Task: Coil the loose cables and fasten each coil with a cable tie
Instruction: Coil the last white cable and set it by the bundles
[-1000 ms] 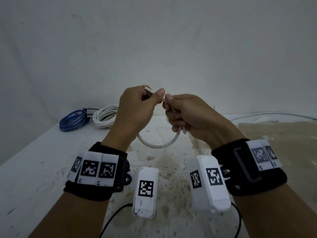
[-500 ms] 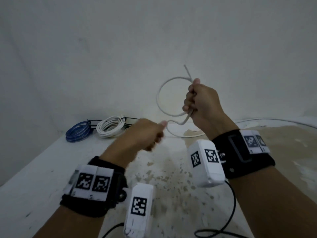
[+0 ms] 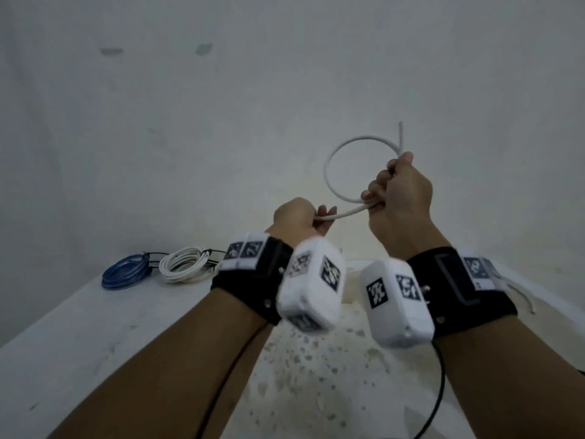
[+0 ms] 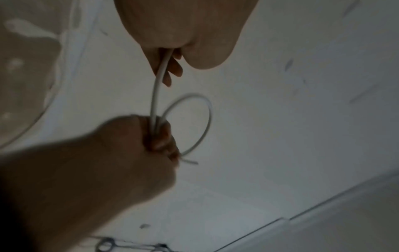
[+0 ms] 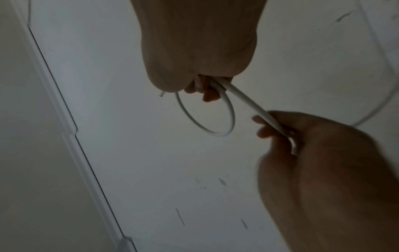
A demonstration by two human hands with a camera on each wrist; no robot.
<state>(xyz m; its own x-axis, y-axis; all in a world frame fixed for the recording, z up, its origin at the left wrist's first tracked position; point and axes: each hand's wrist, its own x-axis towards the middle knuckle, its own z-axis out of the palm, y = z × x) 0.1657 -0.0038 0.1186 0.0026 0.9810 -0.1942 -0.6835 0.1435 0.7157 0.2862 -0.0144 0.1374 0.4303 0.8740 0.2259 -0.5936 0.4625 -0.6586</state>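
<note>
Both hands are raised above the stained white tabletop [image 3: 79, 337] and hold one thin white round cable [image 3: 329, 172] between them. Right hand [image 3: 400, 198] is the higher of the two; its fingers are curled tight round the cable where a single open loop crosses itself, the loop standing up and to the left of the fist against the pale wall [image 3: 221, 90]. A short free end of the cable sticks up past the right thumb. Left hand [image 3: 299, 218] sits lower and just to the left, fingers closed round the run of cable that leaves the right fist — the span between the two fists is short and nearly straight. The left wrist view confirms the same arrangement: cable [image 4: 155, 95] passing from the left hand [image 4: 183, 34] into the right hand [image 4: 134, 145], loop beyond it. The right wrist view shows the loop hanging from the right fist [image 5: 194, 51] and the left hand [image 5: 313, 153] gripping the cable.

On the tabletop, far left by the wall, lie two finished items — a blue coiled cable [image 3: 125, 274] and, just beside it, a white coiled cable [image 3: 183, 267], each bound with a dark tie. Both wrists carry black straps with white marker-tagged camera housings [image 3: 311, 283].
</note>
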